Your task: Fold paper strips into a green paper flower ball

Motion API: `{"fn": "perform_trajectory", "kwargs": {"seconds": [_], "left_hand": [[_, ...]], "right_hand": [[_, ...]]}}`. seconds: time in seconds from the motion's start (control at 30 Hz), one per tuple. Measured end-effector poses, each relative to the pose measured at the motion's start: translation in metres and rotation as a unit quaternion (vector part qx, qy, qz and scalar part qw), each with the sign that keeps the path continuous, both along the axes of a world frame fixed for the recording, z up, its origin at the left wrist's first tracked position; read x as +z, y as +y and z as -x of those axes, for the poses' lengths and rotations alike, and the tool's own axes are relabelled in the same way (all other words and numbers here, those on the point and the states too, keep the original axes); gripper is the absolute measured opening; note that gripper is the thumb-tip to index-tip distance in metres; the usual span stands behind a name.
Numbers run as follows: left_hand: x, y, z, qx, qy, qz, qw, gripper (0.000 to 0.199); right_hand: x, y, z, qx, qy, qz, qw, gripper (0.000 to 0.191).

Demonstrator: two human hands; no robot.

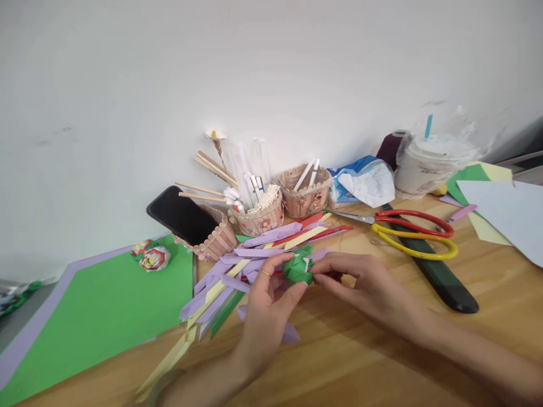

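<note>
Between my two hands is a small green folded paper piece (298,268), rounded, with a bit of white showing on its right side. My left hand (271,308) grips it from the left, thumb in front and index finger over the back. The fingertips of my right hand (354,277) pinch its right edge; exactly which flap they hold is hidden. Behind and left of my left hand lies a pile of folded paper strips (220,288) in purple, yellow, red and green.
Scissors (413,234) with red and yellow handles lie over a long black object (445,277) at right. Small baskets (305,192), a phone (182,215) and a lidded cup (428,164) stand along the wall. Green paper (114,311) at left bears paper flowers (153,258).
</note>
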State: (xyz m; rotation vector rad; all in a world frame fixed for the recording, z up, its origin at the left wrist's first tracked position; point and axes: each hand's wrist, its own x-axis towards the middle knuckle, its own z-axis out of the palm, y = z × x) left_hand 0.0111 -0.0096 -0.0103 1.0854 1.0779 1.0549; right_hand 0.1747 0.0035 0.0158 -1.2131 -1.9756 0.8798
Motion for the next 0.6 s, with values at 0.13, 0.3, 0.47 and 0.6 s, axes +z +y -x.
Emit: {"fn": "perform_trajectory", "kwargs": {"seconds": [0.13, 0.3, 0.47, 0.6], "left_hand": [[-0.0017, -0.0002, -0.0003, 0.009, 0.009, -0.012, 1.0, 0.038], [-0.0021, 0.0003, -0.0003, 0.011, 0.019, -0.021, 1.0, 0.037], [-0.0003, -0.0002, -0.0002, 0.007, 0.001, -0.016, 1.0, 0.037], [0.0014, -0.0003, -0.0003, 0.006, -0.02, -0.02, 1.0, 0.036]], "right_hand": [[-0.0047, 0.0011, -0.0014, -0.006, -0.014, -0.008, 1.0, 0.018], [-0.0087, 0.001, -0.0007, -0.026, -0.013, -0.009, 1.0, 0.017], [-0.0026, 0.0012, -0.0015, -0.014, 0.055, 0.073, 0.996, 0.021], [0.0007, 0.0026, -0.0042, 0.005, 0.112, 0.144, 0.983, 0.021]]}}
